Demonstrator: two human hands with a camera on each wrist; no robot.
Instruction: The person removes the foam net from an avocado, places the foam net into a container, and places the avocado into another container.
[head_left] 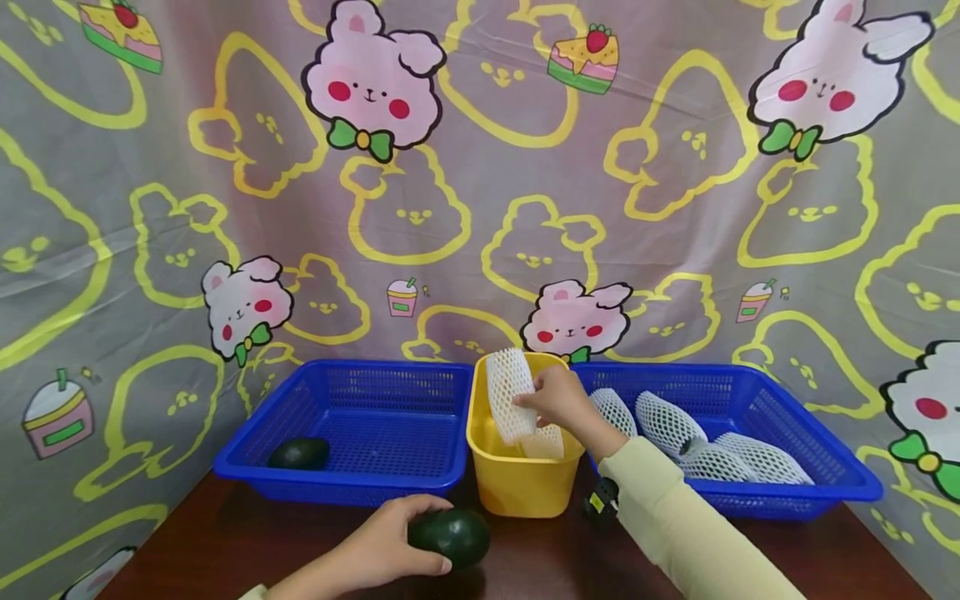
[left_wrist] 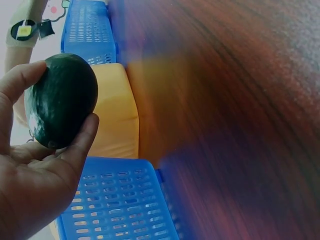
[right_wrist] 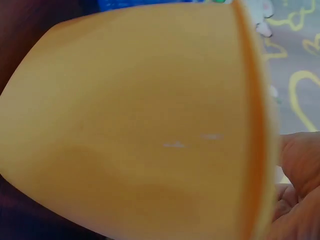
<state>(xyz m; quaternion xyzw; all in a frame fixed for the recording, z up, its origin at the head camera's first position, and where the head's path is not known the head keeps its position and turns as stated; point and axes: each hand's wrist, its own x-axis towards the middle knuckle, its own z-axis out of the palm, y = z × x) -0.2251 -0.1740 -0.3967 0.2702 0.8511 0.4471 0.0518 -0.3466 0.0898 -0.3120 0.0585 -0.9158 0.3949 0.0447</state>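
Note:
In the head view, my left hand (head_left: 390,537) grips a dark green avocado (head_left: 457,539) just above the table, in front of the baskets. The left wrist view shows the avocado (left_wrist: 65,100) between thumb and fingers. My right hand (head_left: 558,398) pinches a white foam net sleeve (head_left: 512,396) over the yellow bin (head_left: 525,492). Another white foam piece (head_left: 545,443) lies inside that bin. In the right wrist view the bin's wall (right_wrist: 135,115) hides most of the work, and only part of the right hand (right_wrist: 300,180) shows past its rim.
A blue basket (head_left: 345,492) on the left holds one dark avocado (head_left: 300,453). On the right, a second blue basket (head_left: 780,500) contains several foam-netted fruits (head_left: 667,421). A patterned cloth (head_left: 420,208) hangs behind. All stand on a dark wooden table (head_left: 202,542).

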